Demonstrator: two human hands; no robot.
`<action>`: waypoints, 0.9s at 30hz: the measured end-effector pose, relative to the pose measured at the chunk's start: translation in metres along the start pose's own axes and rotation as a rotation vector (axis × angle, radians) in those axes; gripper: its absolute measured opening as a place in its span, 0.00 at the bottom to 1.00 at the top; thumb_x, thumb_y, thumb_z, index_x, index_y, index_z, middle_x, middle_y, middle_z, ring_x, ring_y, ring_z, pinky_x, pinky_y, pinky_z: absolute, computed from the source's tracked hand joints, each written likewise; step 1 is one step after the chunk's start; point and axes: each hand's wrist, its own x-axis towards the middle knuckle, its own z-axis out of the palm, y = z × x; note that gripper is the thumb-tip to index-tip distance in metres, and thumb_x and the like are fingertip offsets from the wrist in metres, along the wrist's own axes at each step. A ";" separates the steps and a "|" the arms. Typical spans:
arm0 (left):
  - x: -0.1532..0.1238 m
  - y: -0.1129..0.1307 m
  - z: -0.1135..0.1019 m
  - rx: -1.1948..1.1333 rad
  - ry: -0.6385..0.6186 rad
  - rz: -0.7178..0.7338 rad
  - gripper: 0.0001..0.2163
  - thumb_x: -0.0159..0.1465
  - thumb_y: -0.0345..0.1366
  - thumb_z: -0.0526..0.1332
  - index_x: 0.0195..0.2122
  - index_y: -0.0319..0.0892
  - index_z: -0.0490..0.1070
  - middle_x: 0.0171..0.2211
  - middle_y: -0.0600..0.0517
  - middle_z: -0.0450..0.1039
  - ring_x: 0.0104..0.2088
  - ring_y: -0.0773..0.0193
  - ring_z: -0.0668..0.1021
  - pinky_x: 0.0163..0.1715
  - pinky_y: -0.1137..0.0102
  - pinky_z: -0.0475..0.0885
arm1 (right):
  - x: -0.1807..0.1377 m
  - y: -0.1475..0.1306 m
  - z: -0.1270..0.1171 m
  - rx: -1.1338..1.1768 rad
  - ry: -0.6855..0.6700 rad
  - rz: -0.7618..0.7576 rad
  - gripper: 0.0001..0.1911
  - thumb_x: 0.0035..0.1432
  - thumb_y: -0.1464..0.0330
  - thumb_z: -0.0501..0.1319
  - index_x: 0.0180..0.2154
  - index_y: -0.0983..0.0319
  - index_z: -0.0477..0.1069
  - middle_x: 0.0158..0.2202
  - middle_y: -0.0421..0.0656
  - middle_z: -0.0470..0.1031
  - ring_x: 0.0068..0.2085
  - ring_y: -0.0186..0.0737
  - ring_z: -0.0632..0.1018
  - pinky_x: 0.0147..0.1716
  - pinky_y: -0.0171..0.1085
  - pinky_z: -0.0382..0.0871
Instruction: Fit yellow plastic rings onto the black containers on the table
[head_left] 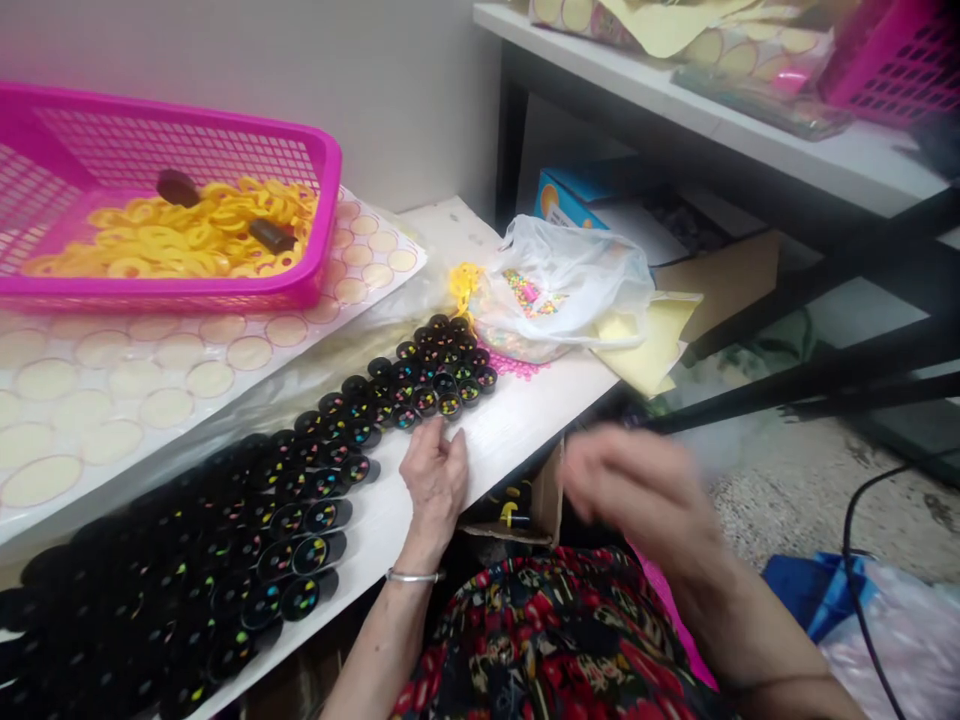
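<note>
My left hand [435, 475] rests on the white table [510, 425] with its fingers together and flat, right beside a long bank of black tubes [315, 490] lying in rows, their open ends showing small coloured beads. The hand holds nothing. My right hand [637, 490] hovers off the table's front edge above my lap, smeared by motion, so I cannot make out its fingers or whether it holds anything. A clear plastic bag [570, 285] with coloured beads inside lies beyond the tubes' far end.
A pink basket [187, 290] of yellow rings stands at the back left on sheets of round stickers [112, 390]. Yellow paper [652, 340] lies by the bag. A shelf [750, 130] with another pink basket [892, 60] is on the right. A cardboard box [517, 510] sits under the table.
</note>
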 end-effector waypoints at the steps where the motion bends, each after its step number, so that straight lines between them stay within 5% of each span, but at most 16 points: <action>1: 0.000 0.000 0.000 -0.010 0.003 -0.013 0.10 0.56 0.35 0.57 0.38 0.40 0.70 0.27 0.55 0.66 0.23 0.71 0.68 0.27 0.74 0.66 | 0.030 0.011 -0.007 -0.126 0.125 -0.020 0.12 0.57 0.59 0.55 0.27 0.60 0.67 0.24 0.40 0.64 0.27 0.35 0.65 0.26 0.34 0.59; 4: 0.000 0.001 0.002 -0.034 0.017 -0.032 0.11 0.56 0.35 0.58 0.40 0.40 0.70 0.30 0.54 0.68 0.21 0.72 0.68 0.26 0.74 0.66 | 0.101 0.056 -0.032 -0.586 0.457 -0.083 0.14 0.57 0.61 0.53 0.22 0.60 0.61 0.21 0.38 0.59 0.24 0.34 0.61 0.26 0.34 0.56; 7: 0.002 0.002 0.003 -0.031 0.031 -0.038 0.13 0.56 0.37 0.58 0.41 0.40 0.70 0.29 0.54 0.68 0.22 0.71 0.68 0.27 0.74 0.66 | 0.132 0.097 -0.054 -0.799 0.544 -0.112 0.09 0.55 0.67 0.53 0.23 0.60 0.64 0.23 0.40 0.63 0.28 0.37 0.65 0.31 0.35 0.59; 13: 0.008 0.002 0.006 0.020 0.028 -0.081 0.13 0.54 0.43 0.61 0.37 0.40 0.71 0.26 0.56 0.67 0.22 0.71 0.67 0.27 0.74 0.64 | 0.142 0.116 -0.063 -0.919 0.439 -0.152 0.11 0.53 0.68 0.54 0.36 0.62 0.72 0.35 0.46 0.70 0.39 0.42 0.70 0.39 0.38 0.62; 20: 0.012 0.013 0.009 -0.030 0.000 -0.242 0.12 0.55 0.47 0.59 0.29 0.43 0.71 0.18 0.60 0.61 0.21 0.72 0.64 0.25 0.76 0.59 | 0.145 0.110 -0.052 -1.056 0.423 -0.057 0.11 0.57 0.70 0.50 0.35 0.61 0.71 0.38 0.46 0.71 0.41 0.42 0.70 0.38 0.37 0.61; 27: 0.006 0.010 -0.001 -0.079 -0.029 -0.252 0.11 0.54 0.45 0.59 0.25 0.41 0.69 0.16 0.60 0.57 0.20 0.73 0.63 0.24 0.77 0.59 | 0.123 0.098 -0.038 -0.985 0.082 0.049 0.10 0.54 0.69 0.52 0.28 0.62 0.71 0.30 0.43 0.72 0.33 0.38 0.71 0.32 0.35 0.59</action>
